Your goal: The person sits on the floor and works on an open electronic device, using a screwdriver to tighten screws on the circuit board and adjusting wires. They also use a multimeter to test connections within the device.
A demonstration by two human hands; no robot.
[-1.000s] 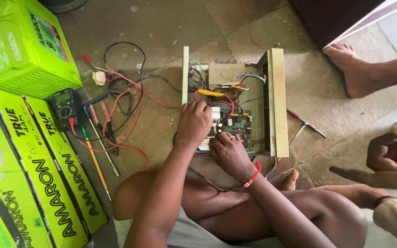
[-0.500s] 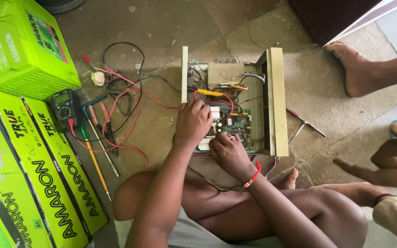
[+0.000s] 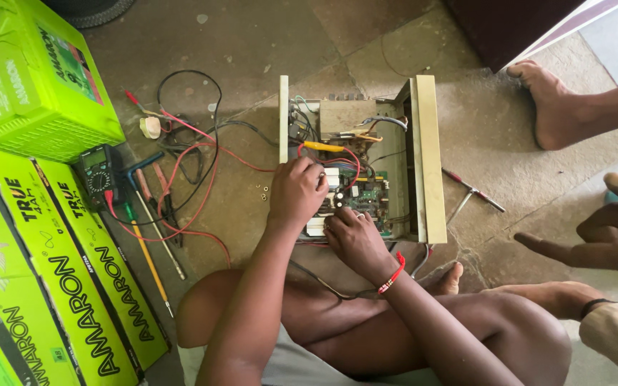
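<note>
An opened electrical unit with cream side panels lies on the floor in front of me, its circuit board and coloured wires exposed. My left hand rests curled on the white parts at the board's near left; whether it grips anything is hidden. My right hand, with a red thread on the wrist, presses its fingertips onto the board's front edge. What the fingers pinch cannot be made out. I sit cross-legged, knees below the unit.
Green battery boxes line the left. A multimeter, screwdrivers and red and black leads lie beside them. A metal tool lies right of the unit. Another person's pointing hand and bare foot are at right.
The other person's hand at right has shifted and now points a finger left. My own hands stay on the board with hardly any movement.
</note>
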